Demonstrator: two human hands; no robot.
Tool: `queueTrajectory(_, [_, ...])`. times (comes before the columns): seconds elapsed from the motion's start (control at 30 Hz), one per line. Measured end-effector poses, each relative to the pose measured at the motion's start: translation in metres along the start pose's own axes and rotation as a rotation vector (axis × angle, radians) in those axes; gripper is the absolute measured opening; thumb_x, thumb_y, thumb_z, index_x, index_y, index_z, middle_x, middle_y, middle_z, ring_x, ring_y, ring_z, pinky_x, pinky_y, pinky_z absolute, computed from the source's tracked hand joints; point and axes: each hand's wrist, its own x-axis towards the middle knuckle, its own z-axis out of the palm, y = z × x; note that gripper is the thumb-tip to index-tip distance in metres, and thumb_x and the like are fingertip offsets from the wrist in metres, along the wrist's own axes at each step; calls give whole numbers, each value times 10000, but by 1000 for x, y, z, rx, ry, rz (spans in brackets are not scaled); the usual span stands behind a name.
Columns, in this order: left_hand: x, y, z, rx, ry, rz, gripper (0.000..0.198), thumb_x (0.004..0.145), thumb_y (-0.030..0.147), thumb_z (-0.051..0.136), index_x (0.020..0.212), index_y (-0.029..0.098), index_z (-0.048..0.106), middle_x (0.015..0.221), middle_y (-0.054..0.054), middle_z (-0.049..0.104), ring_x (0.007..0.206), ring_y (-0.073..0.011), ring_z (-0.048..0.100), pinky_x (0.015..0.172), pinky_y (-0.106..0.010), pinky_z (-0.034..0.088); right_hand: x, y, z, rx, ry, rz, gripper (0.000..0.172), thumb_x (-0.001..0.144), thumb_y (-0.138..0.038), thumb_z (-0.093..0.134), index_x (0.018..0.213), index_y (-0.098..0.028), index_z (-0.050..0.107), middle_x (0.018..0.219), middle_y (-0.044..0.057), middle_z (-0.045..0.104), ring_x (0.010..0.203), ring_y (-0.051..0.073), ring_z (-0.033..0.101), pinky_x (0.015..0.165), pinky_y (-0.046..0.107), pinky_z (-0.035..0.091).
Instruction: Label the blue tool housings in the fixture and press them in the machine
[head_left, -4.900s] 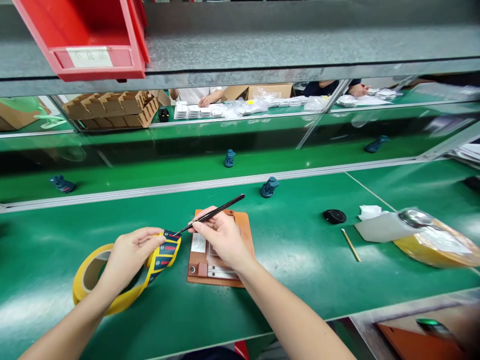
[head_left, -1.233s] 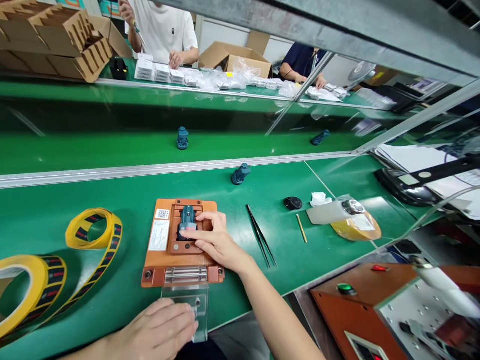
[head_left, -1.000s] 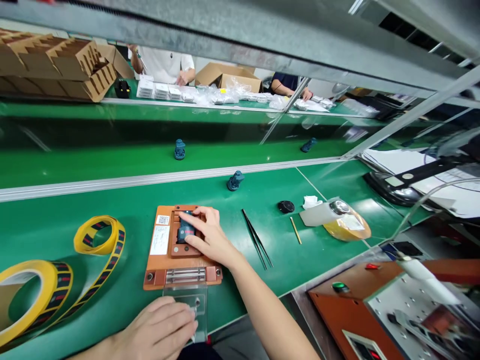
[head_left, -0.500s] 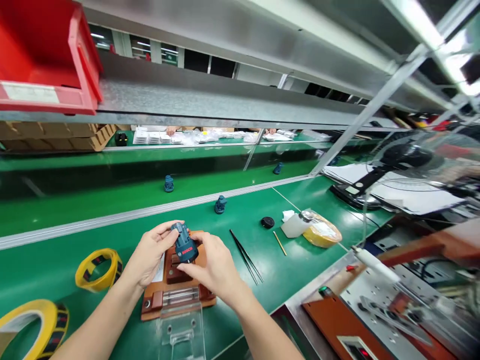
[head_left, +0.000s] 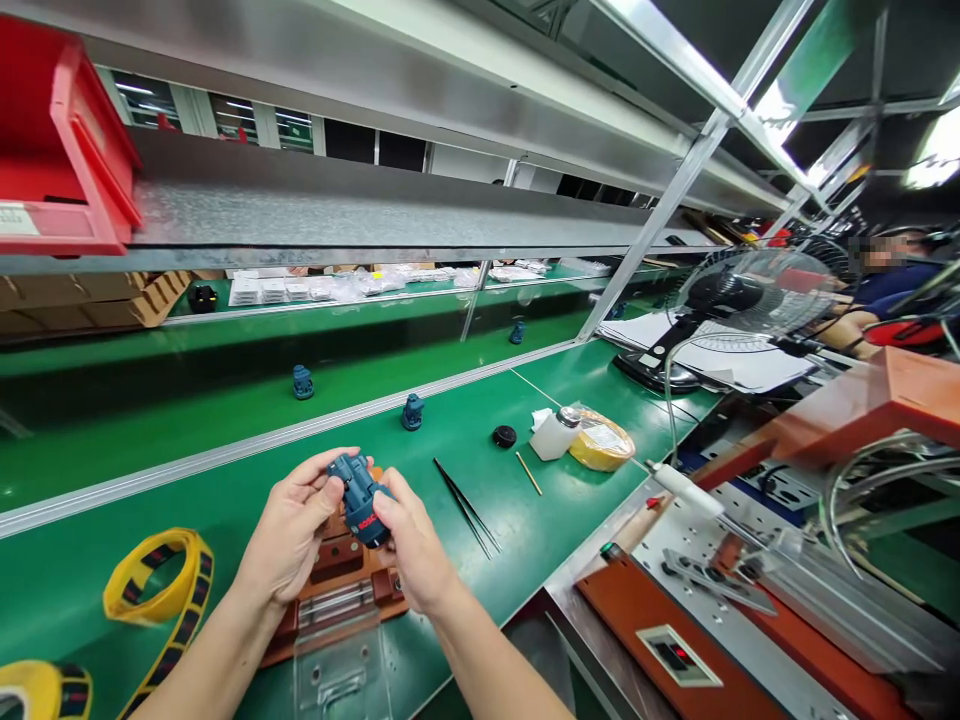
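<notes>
Both hands hold a dark blue battery pack point(head_left: 358, 492) with red Bosch lettering, tilted over a brown fixture point(head_left: 330, 562). My left hand point(head_left: 289, 525) pinches its upper left end between thumb and fingers. My right hand point(head_left: 414, 545) grips the lower right end, thumb lying on the casing beside the lettering. The fixture is partly hidden by my hands. Its clear plastic flap point(head_left: 341, 665) lies towards me. Beyond my hands, a similar blue piece point(head_left: 412, 412) stands on the green bench point(head_left: 457, 590).
Black tweezers point(head_left: 466, 508), a thin stick point(head_left: 529, 474), a black round cap point(head_left: 504, 436), a white bottle point(head_left: 555, 434) and yellow tape point(head_left: 601, 440) lie rightward. A label roll point(head_left: 146, 580) is left. A fan point(head_left: 660, 360) and a press machine point(head_left: 697, 590) stand right; a red bin point(head_left: 82, 170) sits above.
The view has turned right, bringing in a person at the far right. My right thumb has moved from beside the battery pack onto its casing, and the pack has tilted slightly.
</notes>
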Motion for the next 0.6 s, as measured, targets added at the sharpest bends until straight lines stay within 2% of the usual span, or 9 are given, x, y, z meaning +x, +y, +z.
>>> queueTrajectory(0.1, [-1,-4,1,31,-6,8,416,738,376,863,1090,198,733,1037,-88,767,981,-230,707,879,-311,570,-4,-2,7,175,15,113,491,792,-665,664,876,-227,461,687,-71,374,512,60,247,403,160,109])
queueTrajectory(0.17, [-1,-6,6,42,-15,18,410,739,425,844,1066,214,716,948,-49,747,845,-187,688,743,-263,575,-7,-1,13,284,-8,226,540,772,-720,652,909,-227,482,633,-75,392,475,55,248,396,154,81])
queueTrajectory(0.23, [0,-8,11,91,7,43,381,744,498,803,973,213,696,815,-6,693,692,-142,623,616,-219,535,-10,4,17,370,-66,329,590,781,-775,602,972,-227,499,573,-75,426,443,55,242,396,149,81])
queueTrajectory(0.3, [1,-9,16,171,53,51,361,752,534,761,837,201,653,714,20,626,611,-118,557,564,-203,495,-13,11,19,394,-115,378,640,801,-816,540,1024,-217,506,554,-67,464,426,53,227,388,151,103])
queueTrajectory(0.37, [1,-11,18,245,103,31,353,771,525,732,751,200,595,666,33,580,568,-112,519,533,-204,464,-16,19,18,300,-84,352,672,819,-842,488,1023,-203,510,578,-51,505,423,54,250,377,159,135])
queueTrajectory(0.47, [0,-14,16,323,160,24,340,798,502,712,719,212,553,637,53,526,533,-106,459,505,-210,408,-20,27,10,-5,-6,225,627,875,-819,437,956,-202,514,611,-51,490,448,66,336,390,173,224])
queueTrajectory(0.6, [-5,-15,14,463,212,82,320,806,476,713,695,218,559,648,51,516,613,-127,461,584,-225,387,-23,28,0,-252,-70,116,519,977,-716,345,986,-224,510,656,-46,464,467,89,367,430,219,312])
